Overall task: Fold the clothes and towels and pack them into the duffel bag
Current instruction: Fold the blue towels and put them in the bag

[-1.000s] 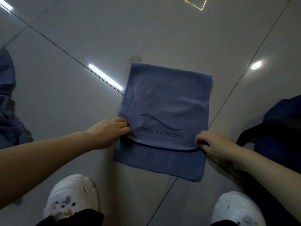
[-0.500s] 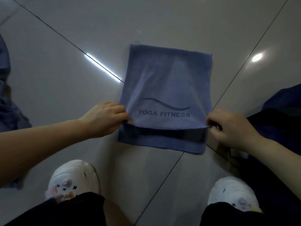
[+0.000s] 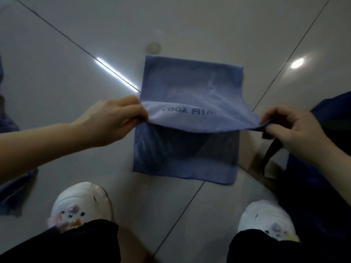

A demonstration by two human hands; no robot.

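Observation:
A blue towel (image 3: 191,86) printed "YOGA FITNESS" lies folded on the glossy tiled floor in front of me. Its upper layer is lifted off the lower layer, and the near edge sags between my hands. My left hand (image 3: 112,120) pinches the left corner of that raised edge. My right hand (image 3: 284,128) pinches the right corner. The lower layer stays flat on the floor, shaded under the raised flap. A dark blue duffel bag (image 3: 328,149) with a black strap sits at the right edge, partly hidden behind my right arm.
More blue cloth (image 3: 11,186) lies crumpled at the left edge of the floor. My two white shoes (image 3: 79,204) (image 3: 266,219) stand near the bottom, either side of a tile joint. Bright ceiling lights reflect off the tiles.
Both hands have raised the near edge of the towel's top layer off the floor and drawn it toward me, exposing more of the lower layer underneath.

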